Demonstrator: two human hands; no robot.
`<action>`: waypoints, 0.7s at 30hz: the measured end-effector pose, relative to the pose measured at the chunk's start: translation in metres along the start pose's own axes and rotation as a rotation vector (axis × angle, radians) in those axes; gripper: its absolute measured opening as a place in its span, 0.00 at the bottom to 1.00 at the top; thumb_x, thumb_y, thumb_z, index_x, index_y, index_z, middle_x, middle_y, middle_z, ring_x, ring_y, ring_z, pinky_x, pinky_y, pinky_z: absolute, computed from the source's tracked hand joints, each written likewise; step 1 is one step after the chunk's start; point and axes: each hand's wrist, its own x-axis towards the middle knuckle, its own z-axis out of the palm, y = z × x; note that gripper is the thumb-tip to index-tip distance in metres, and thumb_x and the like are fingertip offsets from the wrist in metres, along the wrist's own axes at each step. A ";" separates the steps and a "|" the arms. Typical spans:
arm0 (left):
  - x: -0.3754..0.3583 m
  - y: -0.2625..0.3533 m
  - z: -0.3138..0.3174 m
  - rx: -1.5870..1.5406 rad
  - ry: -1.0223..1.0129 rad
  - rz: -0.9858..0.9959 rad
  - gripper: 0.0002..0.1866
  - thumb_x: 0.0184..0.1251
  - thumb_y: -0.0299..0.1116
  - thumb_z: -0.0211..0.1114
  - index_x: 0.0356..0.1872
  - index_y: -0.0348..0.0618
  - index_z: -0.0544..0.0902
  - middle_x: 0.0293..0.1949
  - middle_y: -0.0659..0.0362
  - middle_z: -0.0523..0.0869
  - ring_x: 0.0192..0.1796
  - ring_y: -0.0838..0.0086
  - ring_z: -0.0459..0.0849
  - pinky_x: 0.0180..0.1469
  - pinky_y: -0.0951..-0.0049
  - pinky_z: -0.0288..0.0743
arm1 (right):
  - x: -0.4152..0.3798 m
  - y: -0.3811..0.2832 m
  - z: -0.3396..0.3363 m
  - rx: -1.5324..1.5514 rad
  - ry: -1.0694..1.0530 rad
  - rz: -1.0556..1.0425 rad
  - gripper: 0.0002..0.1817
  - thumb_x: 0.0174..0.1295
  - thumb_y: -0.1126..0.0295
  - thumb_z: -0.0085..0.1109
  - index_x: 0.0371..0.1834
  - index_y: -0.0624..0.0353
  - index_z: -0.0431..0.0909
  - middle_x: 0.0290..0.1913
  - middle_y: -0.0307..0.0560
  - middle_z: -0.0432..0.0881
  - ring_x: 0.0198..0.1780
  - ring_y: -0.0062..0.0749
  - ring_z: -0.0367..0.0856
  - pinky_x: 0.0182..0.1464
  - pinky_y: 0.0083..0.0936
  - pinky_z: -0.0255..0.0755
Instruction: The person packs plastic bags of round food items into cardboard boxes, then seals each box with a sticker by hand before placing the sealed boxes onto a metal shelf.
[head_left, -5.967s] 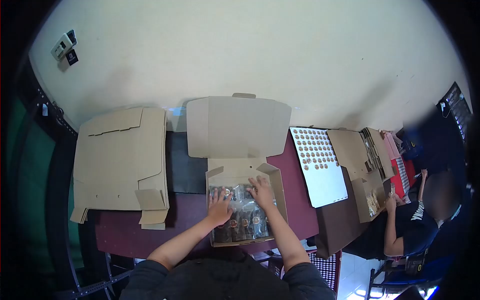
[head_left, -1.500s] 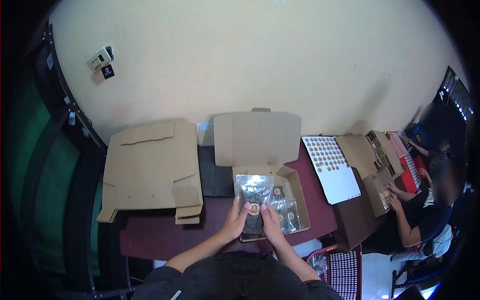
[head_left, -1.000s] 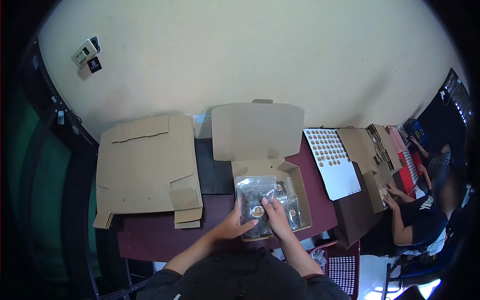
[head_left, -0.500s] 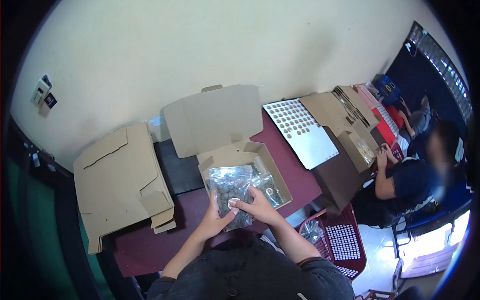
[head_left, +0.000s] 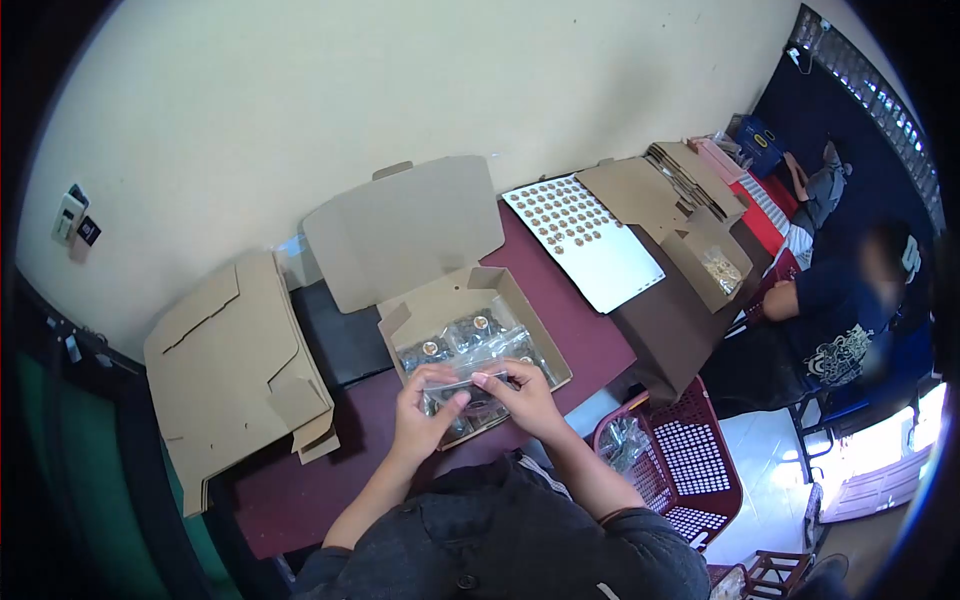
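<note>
My left hand (head_left: 428,412) and my right hand (head_left: 520,398) both pinch the top edge of a clear zip bag (head_left: 465,384). The bag is over the near part of an open cardboard box (head_left: 545,345). Inside the box lie several clear bags of dark round pieces (head_left: 475,328), some with a small round sticker. The box's lid (head_left: 405,235) stands raised toward the wall. How much of the held bag rests on the others cannot be made out.
Flat cardboard boxes (head_left: 235,375) lie left on the maroon table (head_left: 575,320). A white sticker sheet (head_left: 590,250) and another open box (head_left: 705,265) are at right. A maroon basket (head_left: 690,450) stands near right. A seated person (head_left: 835,320) is beyond.
The bag has been lowered from upright before me to the box, and both hands have shifted to its top edge. The seated person's hands are no longer visible. The view has shifted slightly.
</note>
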 end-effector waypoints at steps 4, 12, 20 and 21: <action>0.003 0.005 -0.010 -0.068 0.007 -0.120 0.05 0.58 0.26 0.67 0.30 0.36 0.80 0.35 0.57 0.82 0.42 0.74 0.78 0.51 0.72 0.68 | -0.003 -0.003 0.001 -0.040 -0.044 0.000 0.10 0.62 0.69 0.57 0.37 0.66 0.82 0.36 0.45 0.83 0.40 0.24 0.78 0.45 0.21 0.68; 0.000 0.025 -0.058 0.074 -0.498 -0.197 0.10 0.65 0.32 0.60 0.43 0.42 0.84 0.38 0.54 0.87 0.45 0.70 0.84 0.67 0.60 0.58 | -0.006 -0.005 -0.021 -0.166 -0.501 0.018 0.16 0.67 0.63 0.51 0.45 0.65 0.80 0.44 0.50 0.82 0.46 0.30 0.77 0.52 0.28 0.68; -0.014 0.001 -0.041 -0.188 0.196 0.026 0.17 0.69 0.30 0.55 0.56 0.34 0.74 0.55 0.50 0.77 0.57 0.66 0.75 0.61 0.69 0.65 | 0.005 -0.013 0.013 -0.306 0.059 -0.205 0.14 0.65 0.66 0.52 0.47 0.62 0.81 0.39 0.44 0.84 0.42 0.27 0.77 0.48 0.26 0.68; -0.012 0.013 -0.036 -0.106 0.116 0.023 0.21 0.68 0.34 0.57 0.58 0.34 0.72 0.58 0.50 0.74 0.61 0.66 0.72 0.63 0.68 0.62 | 0.003 -0.016 0.020 -0.422 0.051 -0.309 0.14 0.64 0.67 0.53 0.48 0.62 0.80 0.40 0.44 0.83 0.43 0.27 0.76 0.48 0.26 0.68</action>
